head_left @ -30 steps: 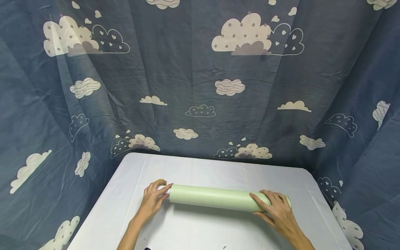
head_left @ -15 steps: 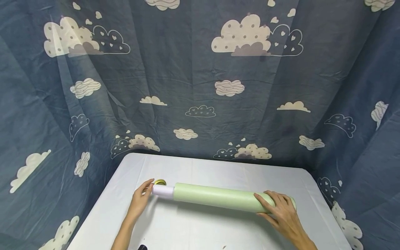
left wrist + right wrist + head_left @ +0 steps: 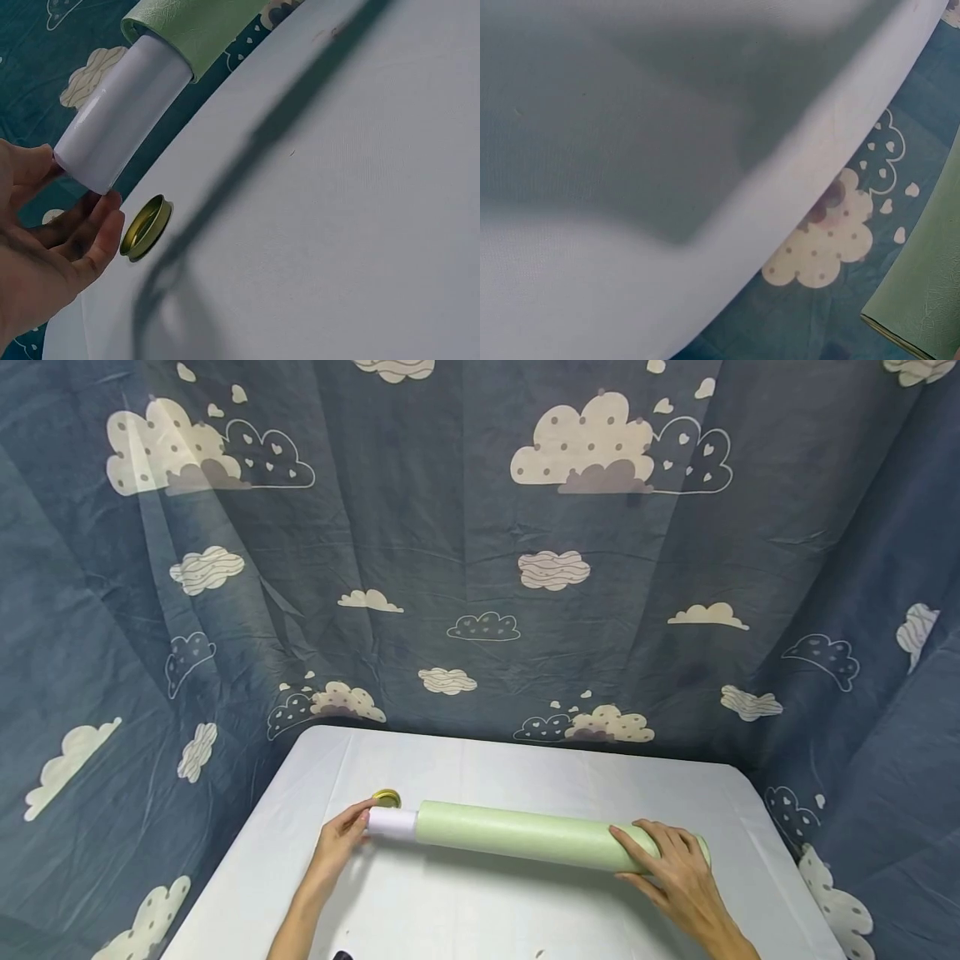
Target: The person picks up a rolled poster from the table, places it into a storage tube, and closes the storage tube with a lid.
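A long pale green tube [image 3: 525, 835] is held up level over the white table. My right hand [image 3: 671, 872] grips it near its right end, thumb on the near side and fingers over the top. From its left end a smooth white roll [image 3: 392, 823] sticks out a short way; the rest of it is hidden inside. My left hand [image 3: 337, 852] pinches the roll's outer end between thumb and fingertips, plain in the left wrist view, where the white roll [image 3: 124, 112] shows closely. The right wrist view catches only the green tube's end [image 3: 922, 289], not the hand.
A round gold lid [image 3: 387, 798] lies on the table [image 3: 480, 910] just behind the left hand. A small dark object [image 3: 342, 956] shows at the front edge of view. Blue cloud-patterned cloth [image 3: 480, 568] hangs behind and at both sides.
My left hand has moved left, and more of the white roll now shows outside the green tube. The tube and right hand shifted slightly right. The gold lid is now more visible.
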`<state>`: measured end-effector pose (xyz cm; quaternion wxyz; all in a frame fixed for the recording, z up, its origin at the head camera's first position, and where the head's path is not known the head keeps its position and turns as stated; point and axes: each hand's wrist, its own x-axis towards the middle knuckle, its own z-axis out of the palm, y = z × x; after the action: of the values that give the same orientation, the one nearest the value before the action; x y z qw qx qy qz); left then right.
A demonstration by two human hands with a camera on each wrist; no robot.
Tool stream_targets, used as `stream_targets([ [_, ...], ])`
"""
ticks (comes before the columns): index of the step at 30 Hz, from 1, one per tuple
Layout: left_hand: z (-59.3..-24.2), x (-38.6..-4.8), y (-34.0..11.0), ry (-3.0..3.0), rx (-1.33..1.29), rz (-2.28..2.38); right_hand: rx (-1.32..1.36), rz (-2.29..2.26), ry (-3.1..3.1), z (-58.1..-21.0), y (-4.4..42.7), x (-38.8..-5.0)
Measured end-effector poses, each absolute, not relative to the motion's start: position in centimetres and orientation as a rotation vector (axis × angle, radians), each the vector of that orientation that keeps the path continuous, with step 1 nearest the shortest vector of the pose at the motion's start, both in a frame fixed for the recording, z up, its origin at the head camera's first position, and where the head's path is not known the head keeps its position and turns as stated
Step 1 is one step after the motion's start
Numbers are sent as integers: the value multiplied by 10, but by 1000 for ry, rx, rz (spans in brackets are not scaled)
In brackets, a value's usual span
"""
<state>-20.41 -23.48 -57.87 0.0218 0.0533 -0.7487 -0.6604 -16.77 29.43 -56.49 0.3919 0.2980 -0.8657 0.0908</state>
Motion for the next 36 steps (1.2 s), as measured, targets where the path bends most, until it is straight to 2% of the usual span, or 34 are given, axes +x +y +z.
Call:
stream_targets([
  [36,-578,-189,-200,-2386,64,-2091,758,255,-2263,-576,278,-170],
])
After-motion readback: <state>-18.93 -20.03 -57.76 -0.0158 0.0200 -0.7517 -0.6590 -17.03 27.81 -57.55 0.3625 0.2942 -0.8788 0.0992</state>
